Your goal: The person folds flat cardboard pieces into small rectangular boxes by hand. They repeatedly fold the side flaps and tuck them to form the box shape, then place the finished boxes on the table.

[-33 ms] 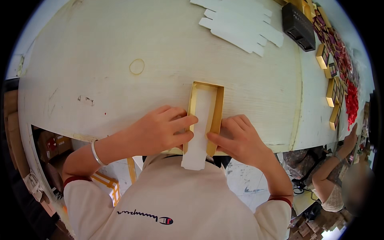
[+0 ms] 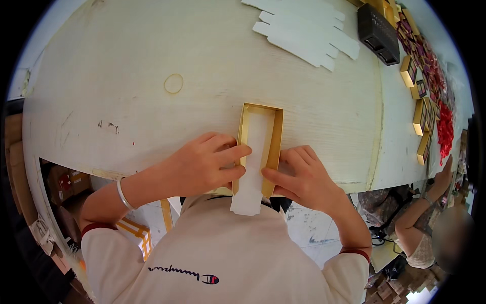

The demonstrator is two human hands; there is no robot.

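Note:
A long gold cardboard box (image 2: 277, 133) with a white inside lies at the table's front edge. Its far end and both long sides stand up, while a white flap (image 2: 246, 203) sticks out at the near end, over the edge toward my body. My left hand (image 2: 210, 162) grips the left wall, fingertips bent over it onto the inside. On the other side my right hand (image 2: 301, 172) pinches the right wall near its front end, thumb inside and the other fingers outside. The fingers partly hide both walls.
Flat white card blanks (image 2: 304, 31) lie at the far side, beside a black box (image 2: 377, 34). A rubber band (image 2: 173, 83) rests left of centre. Along the right are small gold boxes (image 2: 420, 115) and red wrapping (image 2: 445, 129). A co-worker's arm (image 2: 436, 190) reaches in at right.

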